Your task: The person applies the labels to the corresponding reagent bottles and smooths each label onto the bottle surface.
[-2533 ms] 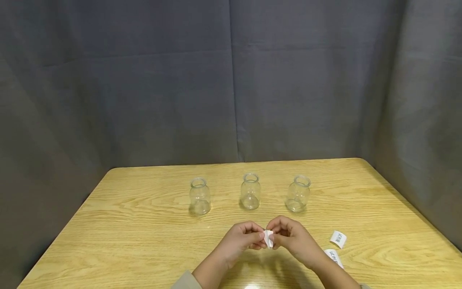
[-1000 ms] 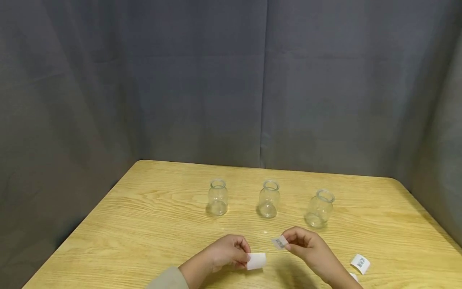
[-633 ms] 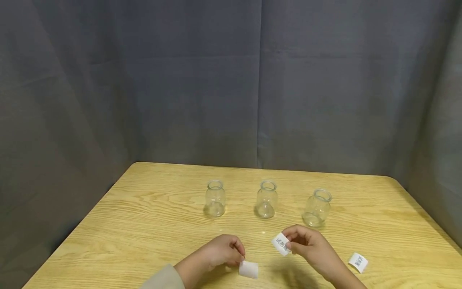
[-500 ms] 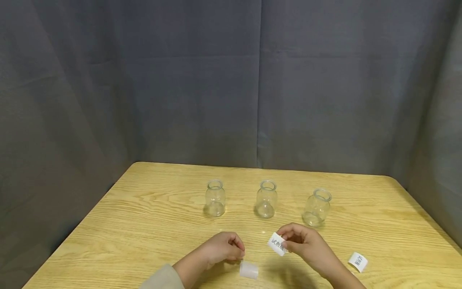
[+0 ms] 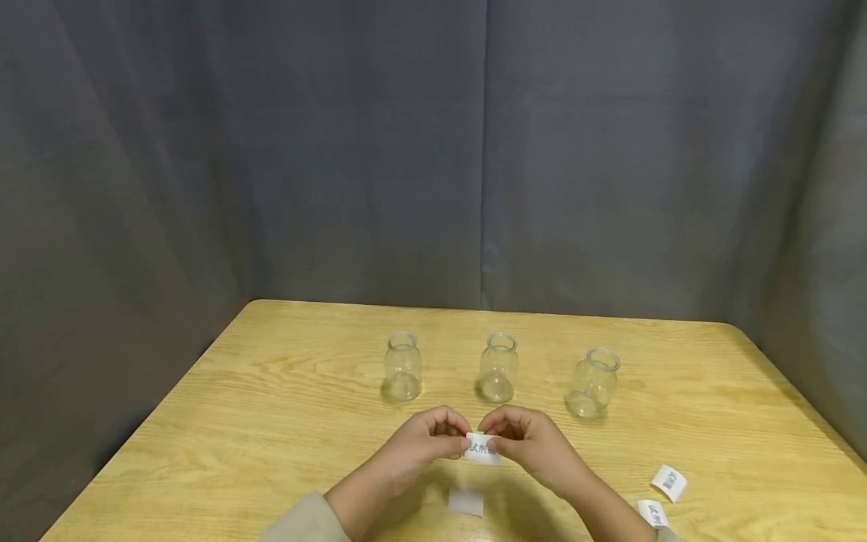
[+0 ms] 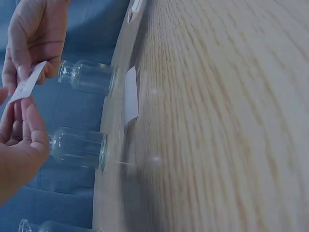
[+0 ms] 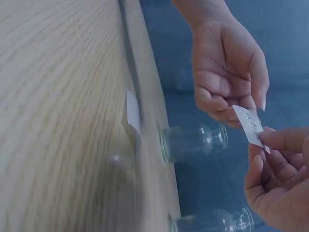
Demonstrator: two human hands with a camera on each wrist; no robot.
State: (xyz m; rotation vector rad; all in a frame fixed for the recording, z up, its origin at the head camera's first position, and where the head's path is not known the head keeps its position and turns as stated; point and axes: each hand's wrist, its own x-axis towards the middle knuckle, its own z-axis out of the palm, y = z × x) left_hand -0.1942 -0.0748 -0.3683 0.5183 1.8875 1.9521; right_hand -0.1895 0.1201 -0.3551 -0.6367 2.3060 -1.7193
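A white label with printed characters is stretched between my two hands, above the front middle of the table. My left hand pinches its left end, and my right hand grips the right end between thumb and fingers. In the right wrist view the label slants between the fingertips of both hands. Below them, a blank white slip of paper lies on the table, slightly curled in the left wrist view. Behind the hands stand three clear glass jars: left, middle and right.
Two more printed labels lie at the right front of the wooden table: a farther label and a nearer label. Dark grey curtains surround the table at the back and sides.
The left hand has let go of the blank slip, which now lies on the table. It has moved up to the printed label's left end. The right hand has moved left with the label.
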